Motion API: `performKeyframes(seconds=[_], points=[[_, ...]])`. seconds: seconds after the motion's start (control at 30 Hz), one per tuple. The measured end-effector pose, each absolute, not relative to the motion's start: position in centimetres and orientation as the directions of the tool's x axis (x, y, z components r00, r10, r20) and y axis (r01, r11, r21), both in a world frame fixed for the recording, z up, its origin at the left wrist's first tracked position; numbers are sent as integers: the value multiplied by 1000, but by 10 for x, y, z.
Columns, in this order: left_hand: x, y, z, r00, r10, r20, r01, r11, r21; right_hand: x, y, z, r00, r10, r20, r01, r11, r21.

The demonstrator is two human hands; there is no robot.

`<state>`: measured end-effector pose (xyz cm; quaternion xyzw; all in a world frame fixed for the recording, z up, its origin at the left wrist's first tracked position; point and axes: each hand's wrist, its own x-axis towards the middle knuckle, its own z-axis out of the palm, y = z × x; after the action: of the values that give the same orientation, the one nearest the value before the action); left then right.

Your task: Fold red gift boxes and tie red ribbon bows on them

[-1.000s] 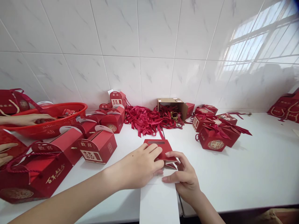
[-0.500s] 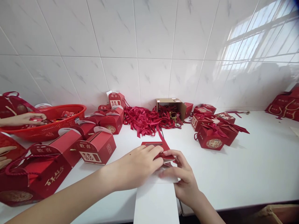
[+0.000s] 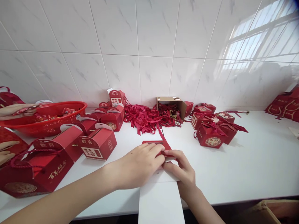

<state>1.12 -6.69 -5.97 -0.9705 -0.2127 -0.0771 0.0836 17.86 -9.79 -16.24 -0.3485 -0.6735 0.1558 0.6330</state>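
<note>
In the head view, my left hand [image 3: 137, 163] and my right hand [image 3: 182, 171] meet at the table's front. Between them is a partly folded gift box [image 3: 161, 199], its white inner panel hanging toward me and its red side showing at the far end. The fingers of my left hand curl over the red flap from above. From the right, my right hand pinches the card edge between thumb and fingers. A red ribbon [image 3: 161, 133] runs from the box back toward a ribbon pile [image 3: 142, 119]. My fingertips partly hide the folds.
Assembled red gift boxes [image 3: 98, 144] stand at the left, and ribbon-tied boxes [image 3: 211, 135] at the right. Behind the ribbons an open cardboard box [image 3: 171, 99] rests against the tiled wall. Another person's hand [image 3: 16, 110] holds small red packets over a red plastic basket [image 3: 70, 115].
My right thumb has moved in against the card edge, and the fingers of both hands grip closer together. Over the basket, the other person's hand has shifted left.
</note>
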Motion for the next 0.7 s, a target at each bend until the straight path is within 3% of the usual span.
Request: performKeyframes(seconds=[0.1,0.27,0.47,0.57,0.7], points=[[7,-65,-52,902,395,171,403,-915,-13,179,-100,-161,103,719,687,189,664,-723],[-9,-61,-46,896,404,183,325,-880,346,176,-105,-161,180,792,583,59,583,-810],[-15,-60,-60,824,493,280,317,-810,493,180,-106,-157,185,800,571,141,554,-821],[-14,-63,-60,794,542,277,325,-762,560,178,-108,-154,155,748,645,207,614,-762],[-12,-67,-57,751,614,244,359,-690,629,173,-109,-152,100,574,813,311,758,-573]])
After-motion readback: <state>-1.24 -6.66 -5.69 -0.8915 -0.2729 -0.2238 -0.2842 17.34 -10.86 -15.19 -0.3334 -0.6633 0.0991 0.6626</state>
